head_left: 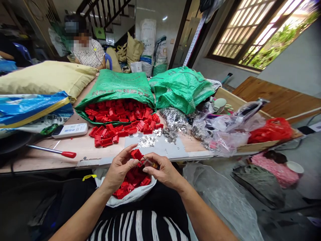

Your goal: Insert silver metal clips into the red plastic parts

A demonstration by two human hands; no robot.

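My left hand pinches a small red plastic part between fingers and thumb, just in front of the table edge. In my right hand is a thin screwdriver-like tool with a yellowish handle; its shaft points at the red part, though whether they touch is hard to see. Below both hands, a white sack on my lap holds many more red parts. On the table ahead lie a pile of red parts and a scatter of small shiny metal pieces.
A green sack spills red parts onto the table. Another green sack, clear plastic bags and a red bag lie to the right. At left are a white device and a red-tipped handle. A person sits opposite.
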